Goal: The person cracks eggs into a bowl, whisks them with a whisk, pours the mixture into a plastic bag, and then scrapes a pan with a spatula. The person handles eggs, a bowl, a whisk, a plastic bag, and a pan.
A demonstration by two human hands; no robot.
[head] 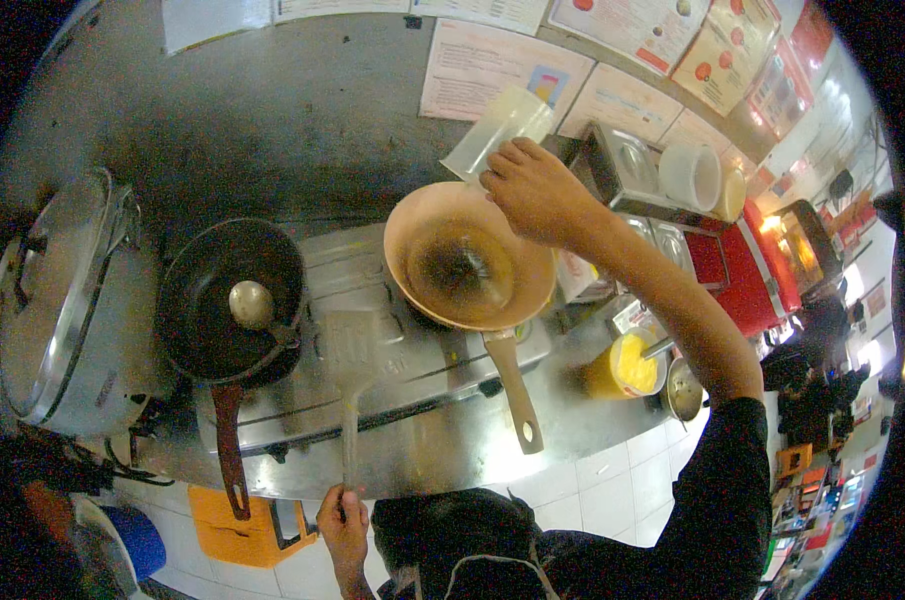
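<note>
My right hand (535, 191) grips a translucent plastic container (501, 135), which is tilted over the far rim of a tan frying pan (460, 259). The pan stands on the gas stove (347, 262), its handle pointing towards me; its base is darkened inside, and I cannot tell what it contains. My left hand (343, 517) is closed around the handle end of a slotted turner (351, 345). The turner's blade is over the stove, between the tan pan and a dark frying pan (231, 352). A metal ladle (251, 304) lies in the dark pan.
A large lidded cooker (84, 322) stands at left. To the right are a tub of yellow food (636, 364) with a utensil in it, a small metal bowl (683, 390) and metal food containers (625, 169). An orange plastic stool (235, 529) is on the floor.
</note>
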